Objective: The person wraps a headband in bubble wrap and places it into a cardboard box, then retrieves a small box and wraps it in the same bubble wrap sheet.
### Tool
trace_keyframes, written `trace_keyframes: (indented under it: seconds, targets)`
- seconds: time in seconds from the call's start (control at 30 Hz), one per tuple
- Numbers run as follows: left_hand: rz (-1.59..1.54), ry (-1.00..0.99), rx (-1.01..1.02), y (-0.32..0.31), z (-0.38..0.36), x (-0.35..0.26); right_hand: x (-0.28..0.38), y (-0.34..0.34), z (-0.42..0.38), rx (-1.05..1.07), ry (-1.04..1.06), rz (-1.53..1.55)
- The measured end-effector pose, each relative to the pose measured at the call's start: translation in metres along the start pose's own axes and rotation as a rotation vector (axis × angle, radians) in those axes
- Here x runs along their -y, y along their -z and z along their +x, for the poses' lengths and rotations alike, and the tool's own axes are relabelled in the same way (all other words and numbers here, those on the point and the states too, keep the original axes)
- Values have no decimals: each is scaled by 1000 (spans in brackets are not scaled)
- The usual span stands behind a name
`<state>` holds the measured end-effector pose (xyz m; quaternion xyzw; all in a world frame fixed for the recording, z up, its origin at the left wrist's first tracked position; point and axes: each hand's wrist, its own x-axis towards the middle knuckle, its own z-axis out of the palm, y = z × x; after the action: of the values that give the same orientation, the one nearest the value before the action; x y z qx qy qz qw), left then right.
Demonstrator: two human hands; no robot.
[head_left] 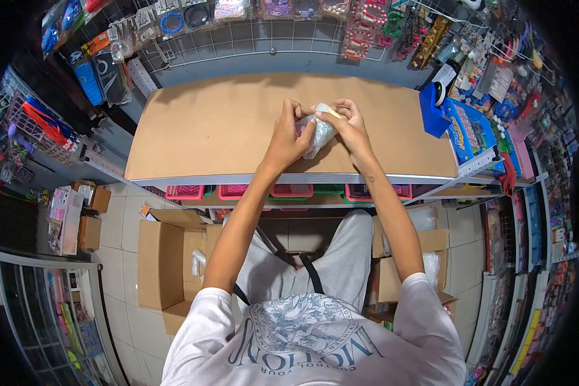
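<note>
While person (309,338) sits at worktop (206,135), left hand (291,135) and right hand (347,125) grip whitish wrapped bundle (321,137) around worktop's middle, resting or lifted, can't tell from here; blue box (435,113) toward right end.

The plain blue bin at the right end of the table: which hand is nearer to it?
Right. The right hand is left of the blue bin, with tabletop between them; the left hand is farther left, at the left side of the wrapped bundle.
</note>
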<state>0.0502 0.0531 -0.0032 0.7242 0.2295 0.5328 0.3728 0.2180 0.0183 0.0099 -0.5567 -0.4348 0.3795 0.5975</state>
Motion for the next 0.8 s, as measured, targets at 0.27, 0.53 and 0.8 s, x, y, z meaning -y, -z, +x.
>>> trace_keyframes:
  seconds: [0.27,0.53,0.8]
  targets:
    - [333,-159,199,16,4,-10,-5,-1,-2,13,-24,55]
    - [457,-216,260,20,-20,-26,6,16,-4,185,-127,101]
    - [-401,469,90,31,-23,-32,22,34,-28,386,293,111]
